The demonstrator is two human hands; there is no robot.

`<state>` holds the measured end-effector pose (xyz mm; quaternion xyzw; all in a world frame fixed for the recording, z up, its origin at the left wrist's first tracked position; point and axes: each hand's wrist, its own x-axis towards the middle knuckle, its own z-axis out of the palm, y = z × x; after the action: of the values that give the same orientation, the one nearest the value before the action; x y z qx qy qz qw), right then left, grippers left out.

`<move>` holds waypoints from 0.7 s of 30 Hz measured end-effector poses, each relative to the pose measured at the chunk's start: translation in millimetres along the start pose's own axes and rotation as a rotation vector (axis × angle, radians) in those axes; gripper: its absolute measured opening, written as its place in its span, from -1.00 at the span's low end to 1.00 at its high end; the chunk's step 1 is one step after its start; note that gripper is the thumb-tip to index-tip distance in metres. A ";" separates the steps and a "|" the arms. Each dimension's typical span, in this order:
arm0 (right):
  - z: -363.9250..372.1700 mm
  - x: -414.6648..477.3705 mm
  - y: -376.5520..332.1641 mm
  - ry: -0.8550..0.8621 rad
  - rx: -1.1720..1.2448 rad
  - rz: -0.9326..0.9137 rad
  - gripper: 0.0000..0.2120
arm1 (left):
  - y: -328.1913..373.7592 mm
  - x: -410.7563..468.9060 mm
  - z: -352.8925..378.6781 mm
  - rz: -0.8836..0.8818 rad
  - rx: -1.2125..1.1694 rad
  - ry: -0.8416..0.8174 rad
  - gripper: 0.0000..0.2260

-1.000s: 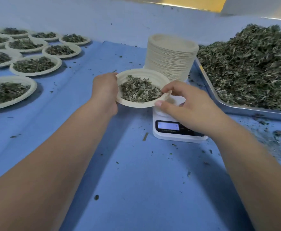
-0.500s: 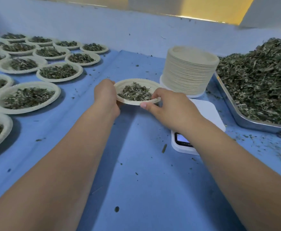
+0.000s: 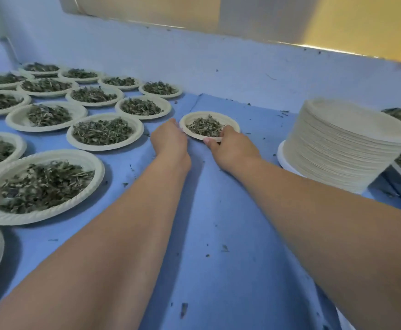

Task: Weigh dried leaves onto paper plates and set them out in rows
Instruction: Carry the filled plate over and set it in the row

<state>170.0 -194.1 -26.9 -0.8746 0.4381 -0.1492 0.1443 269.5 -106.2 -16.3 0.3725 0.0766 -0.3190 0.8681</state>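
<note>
— Holding what, exactly?

— The right hand [image 3: 232, 148] pinches the near rim of a paper plate [image 3: 233, 122] of dried leaves [image 3: 204, 126], thumb at the edge, fingers over it. The left hand [image 3: 169, 139] meets its left rim. I cannot tell whether that grip is closed.

— And the plate?

— Low at the blue counter [image 3: 218, 210], just right of the filled plates [image 3: 138, 129]. The empty stack [image 3: 347, 148] is well to its right.
</note>
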 end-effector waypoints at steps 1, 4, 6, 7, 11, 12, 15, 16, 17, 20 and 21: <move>6.3 15.6 -1.9 0.014 -0.004 0.011 -0.43 | -1.7 9.3 2.4 0.021 0.011 -0.044 -0.79; 22.6 62.2 -7.8 0.040 -0.040 0.046 -0.42 | 4.2 22.4 6.6 -0.034 -0.198 -0.141 -0.76; 28.7 89.2 -13.1 0.032 -0.030 0.079 -0.42 | 2.7 27.0 5.4 -0.110 -0.221 -0.233 -0.75; 30.7 101.7 -16.9 0.025 -0.011 0.094 -0.41 | 4.5 24.0 4.4 -0.141 -0.256 -0.262 -0.76; 38.3 144.6 -29.6 0.009 0.092 0.135 -0.38 | 7.6 26.8 3.5 -0.219 -0.362 -0.310 -0.75; 39.8 153.9 -31.5 0.012 0.107 0.149 -0.37 | 7.5 29.2 2.8 -0.224 -0.379 -0.308 -0.75; 45.5 176.9 -34.5 0.030 0.093 0.188 -0.35 | 6.2 29.3 2.0 -0.239 -0.389 -0.303 -0.74; 47.6 183.2 -35.2 0.032 0.088 0.198 -0.34 | 4.7 29.9 2.1 -0.242 -0.388 -0.300 -0.73; 49.4 188.8 -35.4 0.035 0.083 0.206 -0.33 | 4.3 28.9 2.7 -0.243 -0.382 -0.293 -0.73; 53.0 203.8 -34.5 0.030 0.087 0.214 -0.32 | 4.3 26.4 4.9 -0.247 -0.375 -0.275 -0.73; 53.1 208.7 -35.3 0.023 0.100 0.218 -0.31 | 4.3 24.7 5.9 -0.251 -0.372 -0.271 -0.73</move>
<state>335.4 -336.3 -33.8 -0.8116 0.5243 -0.1643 0.1983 290.9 -120.3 -18.7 0.1482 0.0626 -0.4514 0.8777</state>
